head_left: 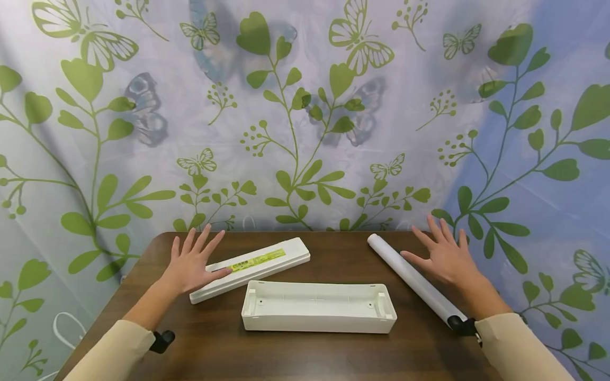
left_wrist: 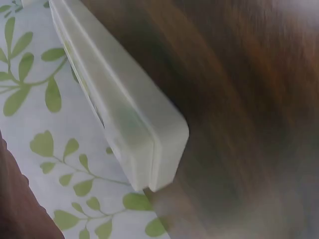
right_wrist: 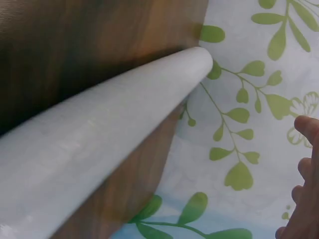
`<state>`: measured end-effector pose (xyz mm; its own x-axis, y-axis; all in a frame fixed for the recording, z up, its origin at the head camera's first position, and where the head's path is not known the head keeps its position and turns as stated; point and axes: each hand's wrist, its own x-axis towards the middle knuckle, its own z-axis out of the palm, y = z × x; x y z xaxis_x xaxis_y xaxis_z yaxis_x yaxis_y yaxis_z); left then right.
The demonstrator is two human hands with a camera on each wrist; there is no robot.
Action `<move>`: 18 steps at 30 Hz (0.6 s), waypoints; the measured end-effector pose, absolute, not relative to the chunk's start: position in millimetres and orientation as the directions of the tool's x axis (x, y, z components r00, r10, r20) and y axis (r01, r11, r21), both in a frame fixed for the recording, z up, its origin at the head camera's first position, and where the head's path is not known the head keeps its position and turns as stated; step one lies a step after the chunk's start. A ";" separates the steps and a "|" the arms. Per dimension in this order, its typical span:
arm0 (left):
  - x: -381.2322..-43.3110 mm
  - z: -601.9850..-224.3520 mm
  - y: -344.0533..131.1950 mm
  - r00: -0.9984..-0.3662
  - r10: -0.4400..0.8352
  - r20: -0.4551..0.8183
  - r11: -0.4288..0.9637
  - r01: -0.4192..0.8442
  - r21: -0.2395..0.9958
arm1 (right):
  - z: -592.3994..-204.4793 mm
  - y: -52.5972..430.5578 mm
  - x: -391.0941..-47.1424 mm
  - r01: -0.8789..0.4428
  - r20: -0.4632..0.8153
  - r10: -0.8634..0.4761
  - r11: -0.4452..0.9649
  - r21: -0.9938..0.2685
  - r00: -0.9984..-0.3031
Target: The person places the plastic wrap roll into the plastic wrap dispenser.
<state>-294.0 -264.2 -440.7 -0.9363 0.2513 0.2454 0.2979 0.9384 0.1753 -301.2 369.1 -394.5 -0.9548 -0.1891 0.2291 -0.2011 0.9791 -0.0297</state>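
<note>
In the head view my left hand (head_left: 190,264) hovers with fingers spread over the left part of a long white lid (head_left: 274,267) that carries a yellow-green label. The lid lies at a slant, and its stepped edge fills the left wrist view (left_wrist: 124,104). A long white open box (head_left: 319,324) sits in front of it, inside facing up. My right hand (head_left: 445,257), fingers also spread, is raised beside a white roll (head_left: 414,278), likely of film. That roll also crosses the right wrist view (right_wrist: 109,119). Neither hand appears to hold anything.
All of these lie on a dark brown wooden table (head_left: 205,349). Behind it hangs a pale curtain (head_left: 305,159) with green leaves and butterflies, close to the table's back edge. A white cord (head_left: 59,330) hangs left of the table. Dark straps with small devices sit on both wrists.
</note>
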 end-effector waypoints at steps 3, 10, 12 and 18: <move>-289.8 -445.2 -258.5 -0.924 0.274 0.268 0.930 0.326 0.173 | -400.8 368.7 -296.9 -0.205 0.239 -0.191 0.978 -0.034 -0.952; -279.0 -451.2 -246.2 -0.906 0.306 0.293 0.909 0.370 0.193 | -416.8 371.3 -285.7 -0.229 0.280 -0.203 0.971 -0.064 -0.938; -276.7 -453.0 -243.6 -0.901 0.313 0.301 0.900 0.383 0.209 | -420.4 371.8 -282.8 -0.238 0.292 -0.208 0.969 -0.071 -0.934; -271.1 -458.1 -235.7 -0.887 0.337 0.317 0.880 0.416 0.228 | -431.6 375.2 -278.4 -0.251 0.317 -0.210 0.963 -0.093 -0.925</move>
<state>-271.1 -235.7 -458.1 -0.8866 0.3373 0.3165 0.4164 0.8800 0.2284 -278.4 375.2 -431.6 -0.9248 -0.2102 0.3172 -0.2510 0.9635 -0.0934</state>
